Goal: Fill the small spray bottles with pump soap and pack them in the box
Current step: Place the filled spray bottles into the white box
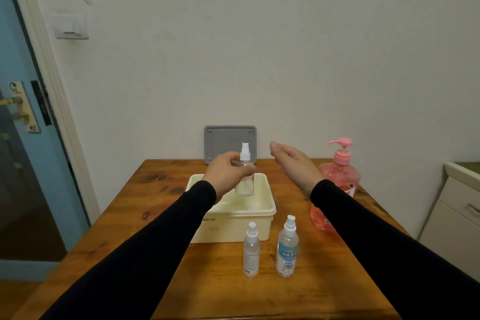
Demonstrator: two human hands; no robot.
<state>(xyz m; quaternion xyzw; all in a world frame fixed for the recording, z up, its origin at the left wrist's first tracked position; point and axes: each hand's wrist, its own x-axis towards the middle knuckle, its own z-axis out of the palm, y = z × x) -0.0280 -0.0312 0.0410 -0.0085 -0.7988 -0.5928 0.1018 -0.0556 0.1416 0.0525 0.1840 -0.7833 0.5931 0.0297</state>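
Observation:
My left hand (226,172) grips a clear spray bottle (245,179) with a white nozzle, upright above the open cream box (233,226). My right hand (293,163) hovers to the right of that bottle, fingers apart and empty. Two more spray bottles stand on the table in front of the box: a small clear one (251,249) and a taller one with a blue label (287,247). The pink pump soap bottle (337,182) stands at the right, partly hidden behind my right forearm.
The box's grey lid (223,141) leans against the wall behind the box. The wooden table (145,241) meets the wall at its far edge. A white cabinet (457,210) stands to the right, a blue door (20,163) to the left.

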